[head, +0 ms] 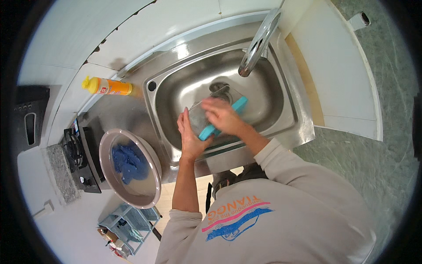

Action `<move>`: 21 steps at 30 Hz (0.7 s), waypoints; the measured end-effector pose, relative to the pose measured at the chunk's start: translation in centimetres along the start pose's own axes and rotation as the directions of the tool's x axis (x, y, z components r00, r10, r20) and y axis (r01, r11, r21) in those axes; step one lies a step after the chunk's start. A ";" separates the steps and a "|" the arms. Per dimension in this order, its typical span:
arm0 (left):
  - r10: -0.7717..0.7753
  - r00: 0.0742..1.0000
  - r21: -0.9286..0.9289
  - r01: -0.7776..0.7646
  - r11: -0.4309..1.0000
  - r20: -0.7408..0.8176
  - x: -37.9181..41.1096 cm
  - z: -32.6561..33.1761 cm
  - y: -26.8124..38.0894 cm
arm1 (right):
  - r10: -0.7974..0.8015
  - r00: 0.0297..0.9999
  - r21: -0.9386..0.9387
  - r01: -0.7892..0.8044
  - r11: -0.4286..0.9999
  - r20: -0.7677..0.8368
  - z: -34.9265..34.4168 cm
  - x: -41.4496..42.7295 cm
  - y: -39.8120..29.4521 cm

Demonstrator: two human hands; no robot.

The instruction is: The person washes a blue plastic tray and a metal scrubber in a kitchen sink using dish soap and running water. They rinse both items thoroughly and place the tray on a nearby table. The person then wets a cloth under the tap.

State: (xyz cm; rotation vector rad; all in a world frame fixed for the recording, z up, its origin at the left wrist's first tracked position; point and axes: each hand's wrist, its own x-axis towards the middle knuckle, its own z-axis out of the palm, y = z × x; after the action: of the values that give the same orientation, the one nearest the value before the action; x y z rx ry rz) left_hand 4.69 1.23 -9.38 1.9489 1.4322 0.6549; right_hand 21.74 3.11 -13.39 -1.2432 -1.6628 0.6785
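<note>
Over the steel sink basin [270,95], a clear plastic piece with turquoise edge strips [206,132], perhaps a container lid, is held tilted. My left hand [191,138] grips its left end, with the thumb near the turquoise strip and the fingers along the clear edge. Across the clear panel lies my right hand [224,115], motion-blurred, its fingers bent over the surface. Whether the right hand holds anything is hidden. Behind the panel, the drain [219,86] is partly covered.
A chrome faucet [258,43] reaches over the basin from the back right. On the left stand a yellow-orange pump bottle [112,86] and a pinkish basin [156,165] holding blue cloth [130,161] in cloudy water. Farther left is a gas stove [87,165], with a blue shelf rack [127,219] below.
</note>
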 end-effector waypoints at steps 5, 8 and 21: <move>-0.030 0.999 -0.020 0.031 0.999 0.024 0.7 -0.6 0.0 | 0.176 0.981 -0.158 -0.187 0.970 -0.078 -1.5 -0.4 5.9; -0.061 0.998 -0.043 0.061 0.997 -0.018 0.6 0.2 -0.4 | 0.013 0.999 -0.016 -0.013 1.000 0.031 0.6 -0.5 -1.4; -0.068 0.997 -0.039 0.069 0.997 0.029 0.1 -0.4 -1.9 | -0.052 0.991 0.017 0.050 0.999 0.123 2.5 0.2 -2.7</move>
State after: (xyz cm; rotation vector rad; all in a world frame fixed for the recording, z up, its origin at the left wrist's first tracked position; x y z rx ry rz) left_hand 3.22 1.77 -10.49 1.8629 1.4512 0.6179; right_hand 18.26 2.65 -12.08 -1.1649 -1.7816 0.7470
